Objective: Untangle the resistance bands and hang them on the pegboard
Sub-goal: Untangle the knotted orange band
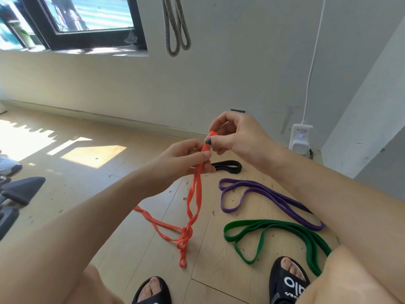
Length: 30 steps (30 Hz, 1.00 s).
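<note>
Up top, both hands' fingers, left hand (184,159) and right hand (236,134), pinch the orange band (198,183), its knotted tail trailing floorward.

Both hands, left (186,160) and right (236,134), pinch orange band (195,194) top; knotted lower part trails on floor (109,194).
</note>
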Tool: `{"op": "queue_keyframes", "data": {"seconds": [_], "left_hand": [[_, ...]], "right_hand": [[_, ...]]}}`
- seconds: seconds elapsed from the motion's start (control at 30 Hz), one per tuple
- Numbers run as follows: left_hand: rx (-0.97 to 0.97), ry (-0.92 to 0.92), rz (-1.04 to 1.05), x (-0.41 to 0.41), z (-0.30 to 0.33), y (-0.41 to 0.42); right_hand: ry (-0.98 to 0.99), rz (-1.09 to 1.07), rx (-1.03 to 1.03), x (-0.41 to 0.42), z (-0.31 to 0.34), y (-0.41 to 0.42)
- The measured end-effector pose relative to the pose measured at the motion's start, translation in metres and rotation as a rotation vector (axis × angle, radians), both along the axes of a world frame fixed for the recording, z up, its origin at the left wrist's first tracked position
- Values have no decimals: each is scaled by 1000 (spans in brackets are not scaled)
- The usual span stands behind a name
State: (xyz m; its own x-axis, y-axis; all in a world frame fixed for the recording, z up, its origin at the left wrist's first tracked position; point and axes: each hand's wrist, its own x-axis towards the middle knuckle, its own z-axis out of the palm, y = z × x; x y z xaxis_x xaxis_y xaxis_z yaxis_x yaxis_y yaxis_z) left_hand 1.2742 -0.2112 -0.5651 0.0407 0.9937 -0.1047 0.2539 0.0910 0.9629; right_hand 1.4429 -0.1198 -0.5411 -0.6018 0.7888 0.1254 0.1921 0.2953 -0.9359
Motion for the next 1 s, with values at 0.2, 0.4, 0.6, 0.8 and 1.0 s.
{"op": "queue_keyframes", "data": {"seconds": [0.2,0.4,0.6,0.8,1.0], "left_hand": [[17,-5,15,4,1,-2],[-32,-53,-7,7,2,-3],[-75,-83,-4,10,2,-3],[-12,70,15,2,-4,1],[49,144,-10,-2,-6,-1]], "right_hand": [[9,-9,-37,2,-4,0],[-5,-6,-51,0,-3,-1],[1,-65,-78,-1,-5,0],[9,-45,-99,-1,-5,0],[-5,-24,-90,-1,-7,-1]]}}
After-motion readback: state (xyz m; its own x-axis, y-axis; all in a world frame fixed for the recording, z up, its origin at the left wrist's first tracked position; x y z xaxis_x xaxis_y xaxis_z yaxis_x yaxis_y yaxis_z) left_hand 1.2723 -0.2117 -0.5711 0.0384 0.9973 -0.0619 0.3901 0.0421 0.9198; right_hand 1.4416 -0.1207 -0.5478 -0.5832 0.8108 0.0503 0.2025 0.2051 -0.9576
